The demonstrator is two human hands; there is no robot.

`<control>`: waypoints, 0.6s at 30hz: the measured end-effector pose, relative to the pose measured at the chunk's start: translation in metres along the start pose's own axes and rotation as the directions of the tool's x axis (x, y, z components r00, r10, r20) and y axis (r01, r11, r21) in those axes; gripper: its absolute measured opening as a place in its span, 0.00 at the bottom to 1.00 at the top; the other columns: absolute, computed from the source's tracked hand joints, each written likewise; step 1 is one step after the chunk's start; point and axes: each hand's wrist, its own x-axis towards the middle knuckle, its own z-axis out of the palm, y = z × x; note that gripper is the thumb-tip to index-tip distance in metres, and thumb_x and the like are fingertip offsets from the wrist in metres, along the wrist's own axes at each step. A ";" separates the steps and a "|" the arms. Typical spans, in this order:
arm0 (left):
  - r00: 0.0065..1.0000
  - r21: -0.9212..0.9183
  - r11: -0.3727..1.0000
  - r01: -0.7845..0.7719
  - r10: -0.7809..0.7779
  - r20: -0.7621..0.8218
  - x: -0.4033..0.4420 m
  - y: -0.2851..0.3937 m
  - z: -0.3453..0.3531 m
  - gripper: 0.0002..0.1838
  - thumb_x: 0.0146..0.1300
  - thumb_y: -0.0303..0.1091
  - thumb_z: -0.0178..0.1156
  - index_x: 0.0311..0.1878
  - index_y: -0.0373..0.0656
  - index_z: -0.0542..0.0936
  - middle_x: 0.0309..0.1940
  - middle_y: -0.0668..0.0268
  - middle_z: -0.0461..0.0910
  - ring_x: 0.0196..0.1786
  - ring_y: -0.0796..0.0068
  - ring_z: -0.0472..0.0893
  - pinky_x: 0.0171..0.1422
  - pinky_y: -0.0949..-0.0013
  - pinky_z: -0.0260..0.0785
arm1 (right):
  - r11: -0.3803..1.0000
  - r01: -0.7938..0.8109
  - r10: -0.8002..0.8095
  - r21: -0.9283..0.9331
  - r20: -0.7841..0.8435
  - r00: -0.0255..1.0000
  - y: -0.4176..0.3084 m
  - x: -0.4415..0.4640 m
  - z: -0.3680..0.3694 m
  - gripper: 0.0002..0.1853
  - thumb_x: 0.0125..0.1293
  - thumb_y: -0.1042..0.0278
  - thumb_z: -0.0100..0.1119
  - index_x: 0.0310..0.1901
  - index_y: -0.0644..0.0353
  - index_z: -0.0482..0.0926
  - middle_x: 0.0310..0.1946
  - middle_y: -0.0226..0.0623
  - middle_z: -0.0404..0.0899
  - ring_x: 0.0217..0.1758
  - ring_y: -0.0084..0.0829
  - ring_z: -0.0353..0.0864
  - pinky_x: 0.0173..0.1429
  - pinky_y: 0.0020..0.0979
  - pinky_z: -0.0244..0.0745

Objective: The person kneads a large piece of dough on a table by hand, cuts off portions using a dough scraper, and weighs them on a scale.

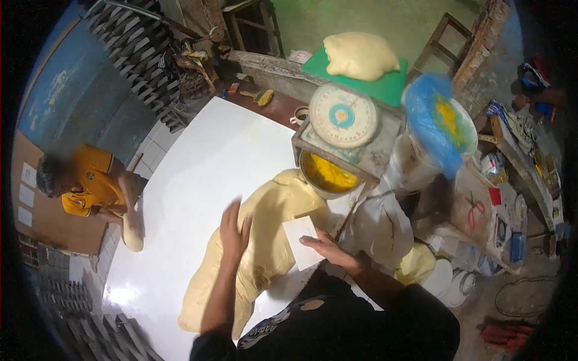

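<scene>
A long mass of pale yellow dough [208, 289] lies on the white tabletop in front of me. My left hand [233, 231] is over its left side with fingers stretched out and nothing in them; whether it touches the dough I cannot tell. My right hand [331, 248] grips a flat white dough scraper [299, 231], thumb on top, at the dough's right side. Just beyond the dough stands a metal bowl [306, 170] holding a yellow, fatty-looking mass [330, 173]. Behind the bowl is a dial scale [344, 115], with another dough lump [361, 55] on its green board [391, 89].
Across the white table [198, 162], a person in an orange shirt [96, 177] handles a dough piece [132, 233]. A brush [259, 97] and a cup [299, 115] lie near the back edge. To the right stand a bucket with blue plastic [430, 117] and red scissors [475, 207].
</scene>
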 end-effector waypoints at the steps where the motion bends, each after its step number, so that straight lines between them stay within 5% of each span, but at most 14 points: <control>1: 0.996 0.049 0.996 0.080 -0.082 0.028 -0.068 -0.021 -0.009 0.31 0.71 0.33 0.65 0.74 0.37 0.70 0.72 0.46 0.71 0.74 0.42 0.69 0.78 0.49 0.61 | 0.997 0.017 -0.015 -0.074 0.015 1.000 0.004 -0.005 0.008 0.29 0.72 0.58 0.67 0.69 0.65 0.73 0.58 0.39 0.83 0.60 0.31 0.79 0.65 0.34 0.74; 6: 0.918 0.388 0.859 0.335 -0.390 0.070 -0.332 -0.024 -0.089 0.35 0.70 0.33 0.63 0.78 0.38 0.66 0.79 0.49 0.63 0.81 0.40 0.59 0.82 0.44 0.52 | 0.890 0.169 -0.185 -0.424 0.003 0.983 0.090 -0.004 0.067 0.32 0.71 0.58 0.67 0.71 0.66 0.70 0.58 0.45 0.82 0.61 0.37 0.79 0.65 0.39 0.74; 8: 0.893 0.398 0.831 0.389 -0.446 0.058 -0.394 -0.010 -0.107 0.35 0.70 0.34 0.62 0.78 0.39 0.66 0.80 0.50 0.61 0.82 0.40 0.58 0.83 0.43 0.50 | 0.849 0.175 -0.052 -0.498 0.250 0.967 0.074 -0.018 0.106 0.32 0.71 0.56 0.66 0.69 0.67 0.71 0.57 0.49 0.83 0.60 0.39 0.81 0.64 0.40 0.74; 9: 0.866 0.400 0.807 0.434 -0.496 0.062 -0.417 -0.002 -0.111 0.35 0.70 0.35 0.62 0.79 0.40 0.65 0.81 0.51 0.59 0.82 0.40 0.56 0.84 0.42 0.49 | 0.844 0.173 -0.050 -0.508 0.246 0.968 0.074 -0.026 0.127 0.32 0.71 0.56 0.66 0.69 0.67 0.71 0.57 0.49 0.83 0.60 0.39 0.81 0.64 0.40 0.74; 11: 0.839 0.382 0.785 0.488 -0.543 0.044 -0.452 0.002 -0.110 0.36 0.71 0.36 0.60 0.80 0.40 0.63 0.83 0.52 0.55 0.83 0.41 0.54 0.85 0.42 0.45 | 0.705 0.354 -0.132 -0.615 0.376 0.917 0.078 -0.040 0.165 0.30 0.70 0.57 0.66 0.66 0.68 0.72 0.56 0.53 0.83 0.59 0.41 0.82 0.63 0.41 0.76; 14: 0.825 0.296 0.791 0.535 -0.565 0.018 -0.452 0.008 -0.107 0.36 0.71 0.37 0.60 0.80 0.40 0.63 0.83 0.53 0.55 0.84 0.43 0.54 0.85 0.43 0.45 | 0.684 0.365 -0.028 -0.632 0.477 0.879 0.081 -0.061 0.203 0.29 0.70 0.59 0.67 0.65 0.69 0.73 0.56 0.54 0.82 0.60 0.44 0.82 0.63 0.42 0.75; 18: 0.862 0.241 0.829 0.506 -0.495 -0.106 -0.435 -0.005 -0.115 0.30 0.70 0.31 0.59 0.75 0.39 0.69 0.72 0.48 0.72 0.72 0.45 0.71 0.73 0.46 0.63 | 0.671 0.367 -0.005 -0.645 0.491 0.871 0.081 -0.078 0.210 0.28 0.69 0.58 0.66 0.64 0.67 0.74 0.54 0.53 0.83 0.58 0.44 0.83 0.63 0.41 0.76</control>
